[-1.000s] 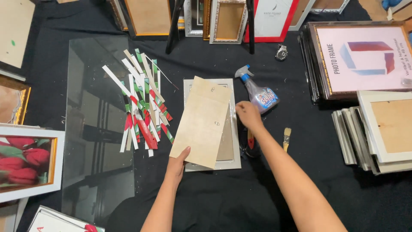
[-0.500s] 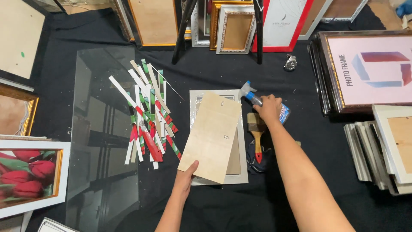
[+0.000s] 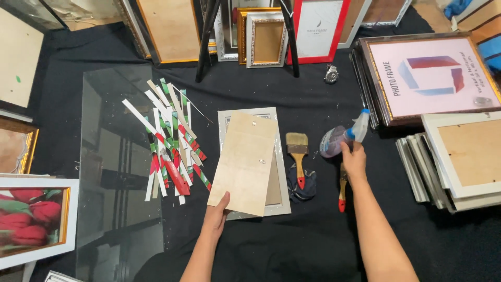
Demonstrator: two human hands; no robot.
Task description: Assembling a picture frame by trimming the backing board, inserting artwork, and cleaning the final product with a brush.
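My left hand (image 3: 216, 215) grips the near edge of a tan backing board (image 3: 245, 162) and holds it tilted over a silver picture frame (image 3: 282, 172) that lies flat on the black cloth. My right hand (image 3: 354, 159) holds a clear spray bottle with a blue nozzle (image 3: 339, 138), to the right of the frame. A wide paintbrush with a red-tipped handle (image 3: 297, 156) lies between frame and bottle, over a dark rag (image 3: 305, 188). A second red-tipped brush (image 3: 342, 190) lies partly under my right forearm.
A glass pane (image 3: 112, 172) lies at left, with several cut paper strips and a red cutter (image 3: 175, 175) on its right edge. Framed pictures stand along the back. A frame with a pink sheet (image 3: 428, 78) and stacked frames (image 3: 464, 162) lie at right. A tulip picture (image 3: 31, 219) is near left.
My right hand has carried the spray bottle off the frame's corner to the right, uncovering the wide brush. The left hand still holds the board over the frame.
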